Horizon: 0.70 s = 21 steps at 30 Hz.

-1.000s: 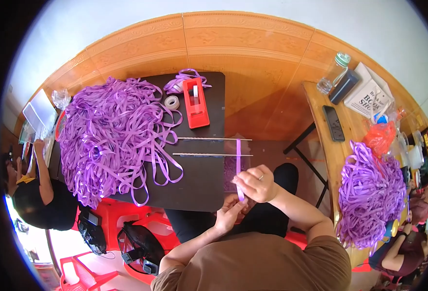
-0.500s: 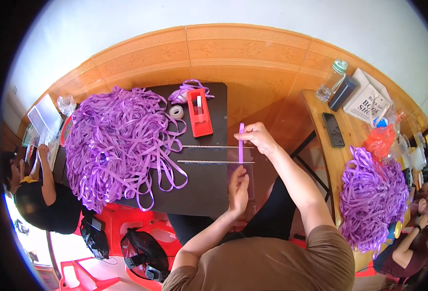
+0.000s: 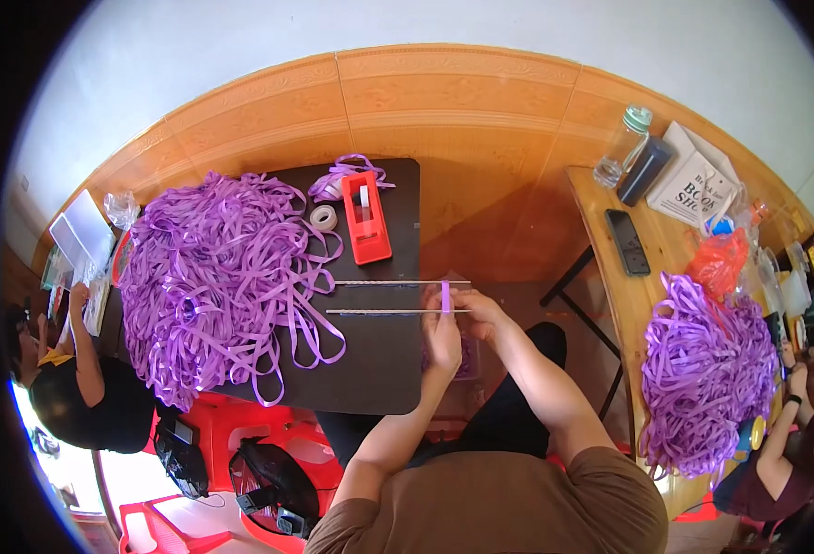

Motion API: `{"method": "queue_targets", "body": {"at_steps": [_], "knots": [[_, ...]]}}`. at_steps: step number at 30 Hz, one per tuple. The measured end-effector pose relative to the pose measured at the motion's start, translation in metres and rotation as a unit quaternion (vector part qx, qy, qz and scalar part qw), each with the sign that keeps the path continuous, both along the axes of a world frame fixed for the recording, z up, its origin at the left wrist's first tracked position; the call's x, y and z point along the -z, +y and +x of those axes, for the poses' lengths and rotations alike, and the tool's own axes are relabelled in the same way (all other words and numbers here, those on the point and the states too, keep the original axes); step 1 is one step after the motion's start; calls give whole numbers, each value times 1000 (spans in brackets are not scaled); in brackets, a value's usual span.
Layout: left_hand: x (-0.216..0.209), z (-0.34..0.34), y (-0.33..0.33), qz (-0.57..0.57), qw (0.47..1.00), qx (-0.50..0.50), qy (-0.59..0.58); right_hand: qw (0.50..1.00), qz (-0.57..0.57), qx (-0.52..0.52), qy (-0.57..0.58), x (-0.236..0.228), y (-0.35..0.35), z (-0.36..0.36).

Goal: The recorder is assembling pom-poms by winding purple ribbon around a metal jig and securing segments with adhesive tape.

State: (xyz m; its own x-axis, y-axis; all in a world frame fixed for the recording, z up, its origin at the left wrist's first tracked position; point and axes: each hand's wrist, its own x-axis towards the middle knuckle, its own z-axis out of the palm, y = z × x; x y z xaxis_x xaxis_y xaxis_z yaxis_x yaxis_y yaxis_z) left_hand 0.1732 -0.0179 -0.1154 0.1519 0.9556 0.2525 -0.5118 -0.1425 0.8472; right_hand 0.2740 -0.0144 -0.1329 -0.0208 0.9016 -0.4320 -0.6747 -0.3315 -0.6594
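Two thin metal rods, a far rod (image 3: 379, 282) and a near rod (image 3: 370, 311), stick out past the table's right edge. A short purple ribbon (image 3: 446, 296) spans both rods near their free ends. My left hand (image 3: 442, 340) comes up from below, its fingers closed at the ribbon's left side. From the right, my right hand (image 3: 484, 314) meets it, fingers pinched at the ribbon between the rods. The fingertips partly cover one another. A large heap of purple ribbon (image 3: 209, 286) lies on the dark table (image 3: 379, 369), left of the rods.
On the table stand a red tape dispenser (image 3: 367, 222) and a tape roll (image 3: 323, 218). A wooden table (image 3: 601, 212) at right bears a phone (image 3: 628, 242), bottles and another ribbon heap (image 3: 710, 379). Red stools (image 3: 241, 415) stand below left. Other people sit at both sides.
My right hand has come down and my left hand up, so they meet at the rods. The ribbon's upright end no longer sticks up past the far rod.
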Motion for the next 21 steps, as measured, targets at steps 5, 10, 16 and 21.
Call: {"method": "queue_targets", "body": {"at_steps": [5, 10, 16, 21], "knots": [[20, -4, -8, -107, 993, 16, -53, 986, 104, 89, -90, -14, -33, -12], [5, -10, -19, -202, 975, 33, -86, 962, 198, 83, -167, -33, -61, -21], [-11, -15, -25, -197, 974, 51, -98, 918, 224, 113, -308, -30, -59, -38], [-9, -16, -28, -207, 974, 38, -88, 936, 197, 159, -247, -26, -57, -47]]}}
